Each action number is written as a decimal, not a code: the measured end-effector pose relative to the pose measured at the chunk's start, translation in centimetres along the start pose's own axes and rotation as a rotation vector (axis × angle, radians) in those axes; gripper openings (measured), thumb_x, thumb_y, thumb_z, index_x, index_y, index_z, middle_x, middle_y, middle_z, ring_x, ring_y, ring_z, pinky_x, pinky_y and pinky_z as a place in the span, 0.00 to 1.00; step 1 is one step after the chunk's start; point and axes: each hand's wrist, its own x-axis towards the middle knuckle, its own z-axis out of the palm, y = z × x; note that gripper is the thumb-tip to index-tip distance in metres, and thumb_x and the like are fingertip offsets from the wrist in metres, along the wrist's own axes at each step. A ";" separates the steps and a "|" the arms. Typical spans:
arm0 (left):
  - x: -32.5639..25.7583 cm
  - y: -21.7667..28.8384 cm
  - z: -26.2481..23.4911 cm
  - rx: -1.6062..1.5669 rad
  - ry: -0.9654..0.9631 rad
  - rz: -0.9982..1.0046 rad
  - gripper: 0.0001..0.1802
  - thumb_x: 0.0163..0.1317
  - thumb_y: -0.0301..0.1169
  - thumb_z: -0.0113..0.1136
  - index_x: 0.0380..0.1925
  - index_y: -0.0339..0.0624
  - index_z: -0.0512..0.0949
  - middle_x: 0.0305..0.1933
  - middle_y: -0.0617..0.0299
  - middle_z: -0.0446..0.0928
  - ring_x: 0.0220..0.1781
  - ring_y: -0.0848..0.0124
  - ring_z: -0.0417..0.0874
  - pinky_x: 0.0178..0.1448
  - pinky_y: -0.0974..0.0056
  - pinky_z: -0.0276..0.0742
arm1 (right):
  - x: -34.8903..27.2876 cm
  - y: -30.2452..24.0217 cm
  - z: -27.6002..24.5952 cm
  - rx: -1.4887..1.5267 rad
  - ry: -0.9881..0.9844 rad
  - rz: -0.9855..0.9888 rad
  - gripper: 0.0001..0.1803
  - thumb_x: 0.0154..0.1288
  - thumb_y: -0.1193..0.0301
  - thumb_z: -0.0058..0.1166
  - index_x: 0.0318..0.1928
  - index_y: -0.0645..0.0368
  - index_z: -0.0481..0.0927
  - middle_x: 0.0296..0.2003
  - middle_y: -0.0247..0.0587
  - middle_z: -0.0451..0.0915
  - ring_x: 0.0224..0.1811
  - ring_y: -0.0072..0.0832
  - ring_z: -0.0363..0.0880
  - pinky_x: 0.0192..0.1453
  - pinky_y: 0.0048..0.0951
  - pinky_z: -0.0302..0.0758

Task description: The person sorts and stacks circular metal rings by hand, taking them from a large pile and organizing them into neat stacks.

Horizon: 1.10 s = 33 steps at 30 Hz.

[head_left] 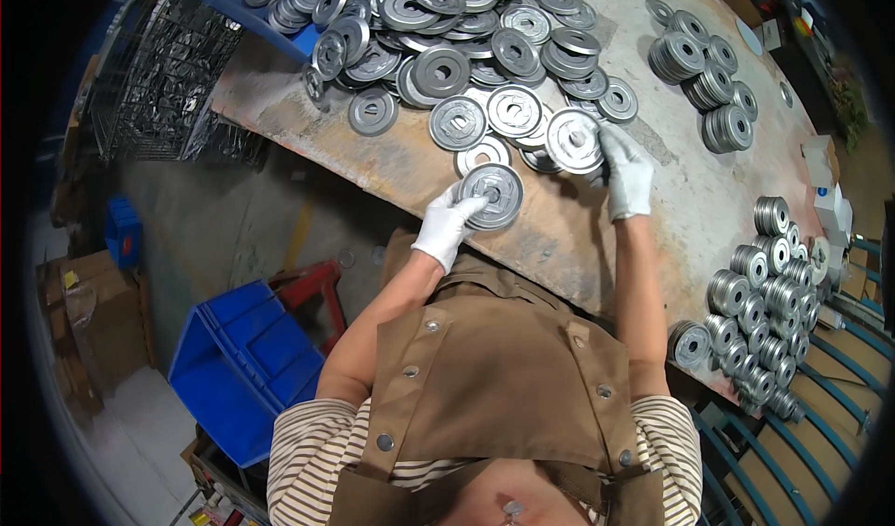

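Near the edge of the worn, brown-stained bench (559, 246), a dull grey, round metal disc (503, 211) is pinched between thumb and fingers by the white-gloved left hand (446, 228); beyond it, grey metal discs (441, 71) are heaped. A shiny silver metal disc (571, 151) is gripped at its right side by the closed, white-gloved right hand (631, 177); farther right, short columns of silvery discs (729, 293) are stacked.

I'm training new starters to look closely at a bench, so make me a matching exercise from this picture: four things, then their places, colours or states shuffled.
Column one
1. Left hand and right hand
2. Apron
3. Loose heap of discs
4. Stacked discs

Column two
A. Brown
B. Right side of the picture
C. Each holding a metal disc
D. Top middle of the picture

Pairs: 1-C, 2-A, 3-D, 4-B
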 end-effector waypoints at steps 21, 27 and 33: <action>-0.4 -0.3 0.6 -0.218 -0.186 -0.084 0.20 0.71 0.31 0.54 0.60 0.36 0.70 0.56 0.58 0.78 0.55 0.66 0.82 0.57 0.57 0.82 | -6.5 -0.9 3.1 -0.174 -0.261 0.079 0.17 0.69 0.61 0.57 0.47 0.62 0.85 0.33 0.37 0.85 0.30 0.21 0.80 0.35 0.21 0.74; -0.4 -0.4 0.0 -0.191 -0.098 -0.087 0.18 0.69 0.27 0.56 0.57 0.36 0.73 0.53 0.57 0.80 0.51 0.67 0.84 0.54 0.58 0.84 | 4.1 -0.9 2.1 -0.781 0.138 -0.551 0.21 0.65 0.52 0.53 0.49 0.53 0.83 0.41 0.48 0.84 0.46 0.43 0.82 0.54 0.36 0.76; -0.3 0.0 0.3 -0.214 -0.119 -0.082 0.18 0.70 0.27 0.55 0.58 0.36 0.71 0.53 0.56 0.79 0.53 0.65 0.83 0.54 0.56 0.84 | 11.5 1.1 0.1 -1.171 0.104 -0.485 0.32 0.65 0.41 0.46 0.59 0.50 0.76 0.60 0.44 0.75 0.63 0.41 0.70 0.68 0.49 0.62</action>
